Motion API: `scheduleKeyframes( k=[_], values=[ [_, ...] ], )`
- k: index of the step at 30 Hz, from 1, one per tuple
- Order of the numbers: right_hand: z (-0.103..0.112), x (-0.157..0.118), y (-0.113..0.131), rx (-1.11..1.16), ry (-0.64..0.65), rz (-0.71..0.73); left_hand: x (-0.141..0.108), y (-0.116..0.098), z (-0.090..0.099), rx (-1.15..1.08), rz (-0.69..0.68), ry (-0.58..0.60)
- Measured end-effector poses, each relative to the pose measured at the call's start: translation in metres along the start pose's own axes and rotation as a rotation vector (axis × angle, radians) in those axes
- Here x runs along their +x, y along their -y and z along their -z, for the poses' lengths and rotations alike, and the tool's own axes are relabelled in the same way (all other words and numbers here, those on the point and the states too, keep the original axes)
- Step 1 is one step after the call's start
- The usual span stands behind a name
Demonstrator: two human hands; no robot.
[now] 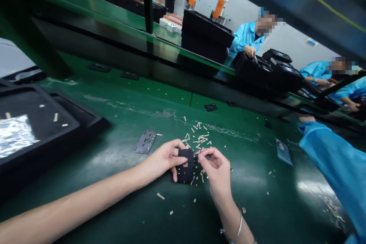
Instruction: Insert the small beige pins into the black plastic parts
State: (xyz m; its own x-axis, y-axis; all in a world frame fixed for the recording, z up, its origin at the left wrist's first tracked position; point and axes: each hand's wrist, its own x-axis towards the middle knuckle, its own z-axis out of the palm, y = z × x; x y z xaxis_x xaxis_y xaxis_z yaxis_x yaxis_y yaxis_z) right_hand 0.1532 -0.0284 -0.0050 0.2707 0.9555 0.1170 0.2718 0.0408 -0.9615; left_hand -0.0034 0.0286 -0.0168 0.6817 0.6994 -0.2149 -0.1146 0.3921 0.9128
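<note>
At lower centre, the left hand (pixel 167 156) pinches a flat, black, tan-patched plate (pixel 187 173). The right hand (pixel 219 166) pinches a small dark piece (pixel 196 156).

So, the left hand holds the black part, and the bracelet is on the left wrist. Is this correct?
Not quite: the bracelet is on the right wrist, as the head view shows. The left hand does hold the black part.

The left grip (pixel 168 157) holds a black panel (pixel 187 173) near beige strips (pixel 201 139).
</note>
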Motion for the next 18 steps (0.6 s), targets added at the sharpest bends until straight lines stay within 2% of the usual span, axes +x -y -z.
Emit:
scheduleKeyframes(
  k=[7, 13, 18],
  values=[
    [-0.002, -0.007, 0.008, -0.026, -0.046, -0.066, -0.006, -0.012, -0.013, 0.024, -0.011, -0.176],
    [-0.006, -0.013, 0.016, -0.147, -0.105, 0.003, -0.018, -0.016, -0.020, 0.098, -0.025, -0.200],
    [-0.007, -0.015, 0.017, -0.205, -0.097, 0.036, -0.019, -0.015, -0.022, 0.165, -0.051, -0.189]
  ],
)
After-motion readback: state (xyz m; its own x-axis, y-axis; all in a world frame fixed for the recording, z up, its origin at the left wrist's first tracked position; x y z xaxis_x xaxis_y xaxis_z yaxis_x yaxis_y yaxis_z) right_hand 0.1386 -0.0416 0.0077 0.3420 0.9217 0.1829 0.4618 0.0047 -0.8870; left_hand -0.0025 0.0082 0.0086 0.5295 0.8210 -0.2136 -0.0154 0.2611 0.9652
